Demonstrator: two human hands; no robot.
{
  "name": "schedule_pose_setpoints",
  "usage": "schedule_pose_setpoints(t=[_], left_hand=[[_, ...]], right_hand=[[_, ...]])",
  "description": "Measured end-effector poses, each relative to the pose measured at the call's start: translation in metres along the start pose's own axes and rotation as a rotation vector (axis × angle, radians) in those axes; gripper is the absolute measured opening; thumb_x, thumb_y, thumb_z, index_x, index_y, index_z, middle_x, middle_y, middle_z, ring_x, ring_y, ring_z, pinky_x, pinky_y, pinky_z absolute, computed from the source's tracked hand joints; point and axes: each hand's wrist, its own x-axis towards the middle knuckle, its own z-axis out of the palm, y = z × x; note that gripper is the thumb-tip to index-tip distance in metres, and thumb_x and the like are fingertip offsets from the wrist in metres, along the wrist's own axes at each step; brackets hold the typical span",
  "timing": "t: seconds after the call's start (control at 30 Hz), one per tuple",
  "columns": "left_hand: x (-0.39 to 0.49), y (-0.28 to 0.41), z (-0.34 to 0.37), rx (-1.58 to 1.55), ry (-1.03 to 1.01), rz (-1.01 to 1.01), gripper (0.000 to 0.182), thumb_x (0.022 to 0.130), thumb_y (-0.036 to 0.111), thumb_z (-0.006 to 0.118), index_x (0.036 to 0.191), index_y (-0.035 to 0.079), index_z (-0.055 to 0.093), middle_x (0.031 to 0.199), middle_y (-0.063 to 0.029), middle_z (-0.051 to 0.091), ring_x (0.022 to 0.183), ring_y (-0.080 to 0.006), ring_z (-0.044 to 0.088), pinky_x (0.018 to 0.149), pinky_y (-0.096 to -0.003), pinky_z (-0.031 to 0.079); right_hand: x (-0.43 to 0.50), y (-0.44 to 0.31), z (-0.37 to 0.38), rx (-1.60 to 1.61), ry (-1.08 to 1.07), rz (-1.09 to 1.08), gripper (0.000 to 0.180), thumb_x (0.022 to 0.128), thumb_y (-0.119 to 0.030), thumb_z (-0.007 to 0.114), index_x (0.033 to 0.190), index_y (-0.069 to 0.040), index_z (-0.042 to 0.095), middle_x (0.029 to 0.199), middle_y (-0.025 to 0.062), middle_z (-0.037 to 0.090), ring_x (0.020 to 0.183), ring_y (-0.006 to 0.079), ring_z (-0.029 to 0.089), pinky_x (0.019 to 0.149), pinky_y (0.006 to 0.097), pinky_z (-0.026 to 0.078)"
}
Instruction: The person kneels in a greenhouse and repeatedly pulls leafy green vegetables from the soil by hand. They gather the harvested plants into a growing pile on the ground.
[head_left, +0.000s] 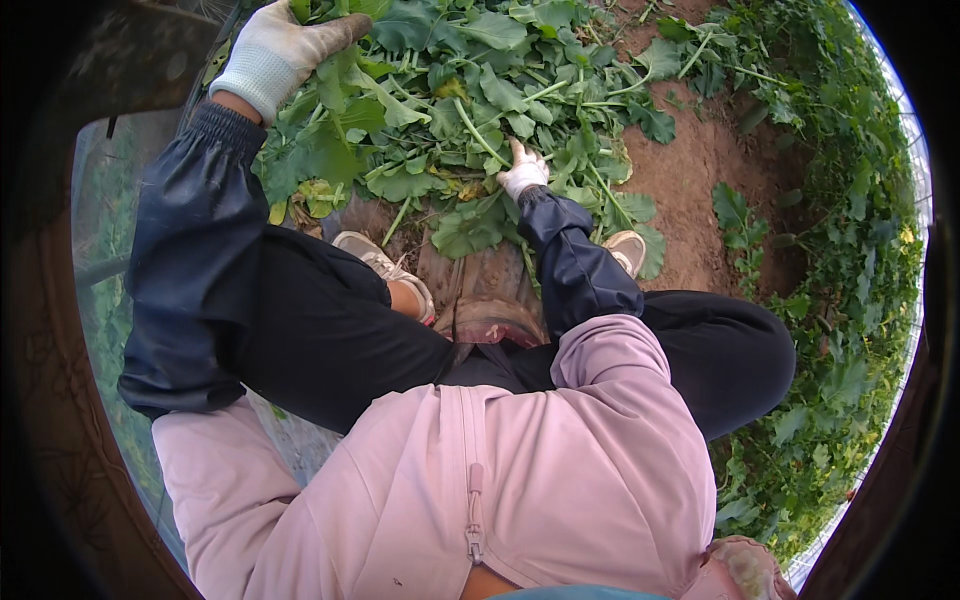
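Leafy green plants (480, 90) with pale stalks lie thickly in front of me. My left hand (292, 56), in a white knitted glove soiled at the fingers, is raised at the upper left among large leaves; its thumb points right, and whether it grips a leaf cannot be told. Lower and nearer the middle, my right hand (525, 171), in a similar glove, reaches into the foliage beside a long pale stalk (480, 133). Its fingertips are partly hidden, so its hold is unclear. Dark sleeve covers reach both wrists.
Bare reddish soil (690, 180) runs to the right of the leaves, with a tall band of green vines (847, 225) beyond it. My shoes (624, 251) stand at the near edge of the foliage. Clear plastic sheeting (105, 225) hangs at the left.
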Motion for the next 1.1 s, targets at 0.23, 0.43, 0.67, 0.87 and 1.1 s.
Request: schedule_pose_setpoints(t=[0.23, 0.43, 0.67, 0.87, 1.1], left_hand=[[0.0, -0.006, 0.015, -0.192, -0.004, 0.008, 0.039, 0.081, 0.021, 0.078, 0.111, 0.002, 0.062, 0.102, -0.0047, 0.068, 0.09, -0.0117, 0.063, 0.082, -0.0268, 0.051], [-0.014, 0.017, 0.01, -0.075, 0.001, 0.006, 0.038, 0.078, 0.026, 0.079, 0.105, 0.003, 0.066, 0.094, -0.0073, 0.071, 0.082, -0.0138, 0.066, 0.076, -0.0277, 0.053], [-0.011, 0.019, 0.012, -0.046, -0.005, -0.029, 0.039, 0.077, 0.025, 0.079, 0.105, 0.002, 0.065, 0.093, -0.0084, 0.07, 0.082, -0.0137, 0.066, 0.076, -0.0275, 0.053], [-0.011, 0.018, 0.011, -0.095, -0.03, -0.051, 0.039, 0.078, 0.02, 0.079, 0.108, 0.001, 0.063, 0.097, -0.0077, 0.069, 0.085, -0.013, 0.065, 0.078, -0.0275, 0.052], [-0.012, 0.023, 0.011, -0.116, -0.06, -0.141, 0.039, 0.079, 0.014, 0.078, 0.111, -0.001, 0.059, 0.102, -0.0077, 0.067, 0.088, -0.0128, 0.063, 0.081, -0.0272, 0.052]], right_hand=[[0.01, 0.02, 0.035, 0.037, 0.285, -0.17, 0.043, 0.074, -0.024, 0.067, 0.117, -0.019, 0.062, 0.121, 0.0073, 0.06, 0.12, 0.0286, 0.05, 0.104, 0.0496, 0.033], [-0.006, -0.029, 0.028, 0.174, 0.166, -0.175, 0.063, 0.079, -0.014, 0.062, 0.138, -0.019, 0.04, 0.106, 0.0138, 0.065, 0.097, 0.0332, 0.063, 0.084, 0.041, 0.049], [-0.007, -0.039, 0.006, -0.131, -0.191, 0.014, 0.083, 0.083, -0.014, 0.055, 0.15, -0.004, 0.007, 0.101, 0.0203, 0.068, 0.093, 0.0318, 0.067, 0.085, 0.0399, 0.049], [0.017, -0.039, 0.016, -0.176, -0.201, 0.083, 0.044, 0.085, -0.018, 0.057, 0.127, -0.005, 0.047, 0.106, 0.0175, 0.067, 0.102, 0.0319, 0.064, 0.087, 0.043, 0.048], [-0.007, -0.042, 0.0, -0.52, 0.093, -0.269, 0.025, 0.089, -0.018, 0.052, 0.106, -0.013, 0.069, 0.129, 0.0129, 0.055, 0.127, 0.0291, 0.045, 0.105, 0.0516, 0.028]])
